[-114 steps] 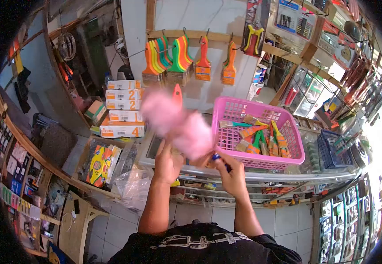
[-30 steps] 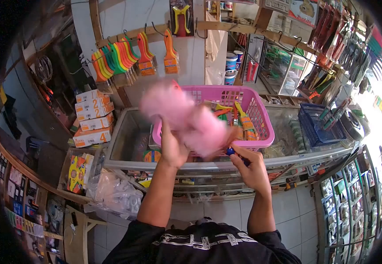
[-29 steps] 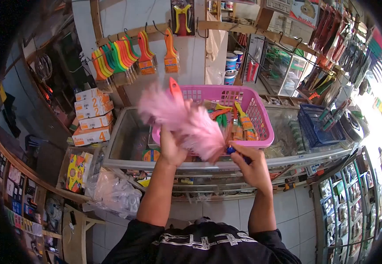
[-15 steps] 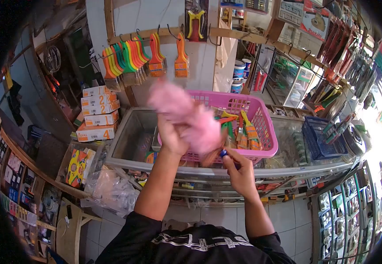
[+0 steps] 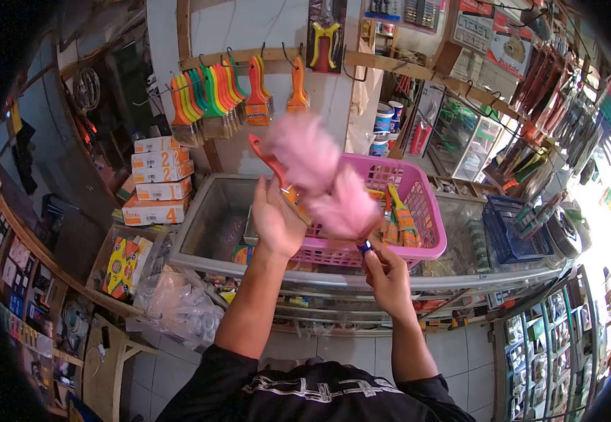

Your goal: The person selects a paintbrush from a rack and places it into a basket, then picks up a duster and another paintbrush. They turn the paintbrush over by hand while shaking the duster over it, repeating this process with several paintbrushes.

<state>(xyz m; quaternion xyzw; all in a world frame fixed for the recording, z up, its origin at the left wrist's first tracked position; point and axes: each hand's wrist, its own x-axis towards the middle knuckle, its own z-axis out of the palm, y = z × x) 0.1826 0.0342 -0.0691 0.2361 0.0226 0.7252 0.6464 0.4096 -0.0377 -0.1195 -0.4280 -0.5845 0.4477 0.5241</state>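
My right hand point(image 5: 387, 276) grips the dark blue handle end of a fluffy pink duster point(image 5: 304, 151). Blurred by motion, the duster rises up and left across the front of a pink basket point(image 5: 425, 211). My left hand point(image 5: 277, 219), palm turned up, holds a paintbrush with a red-orange handle point(image 5: 271, 160), its bristles pointing down and right. The pink fluff is against or just beside this brush and hides part of it. Inside the basket are several paintbrushes point(image 5: 402, 216) with orange labels, partly covered by the duster.
The basket stands on a glass counter point(image 5: 460, 276). Paintbrushes point(image 5: 210, 98) hang from hooks on the wall behind. Stacked white-and-orange boxes point(image 5: 154, 191) are at the left, above a plastic bag point(image 5: 179, 302). A dark blue basket point(image 5: 516, 228) sits at the right.
The duster has moved right and slightly down, uncovering the red-handled brush in my left hand. My left palm shows more openly, and my right hand has shifted slightly.
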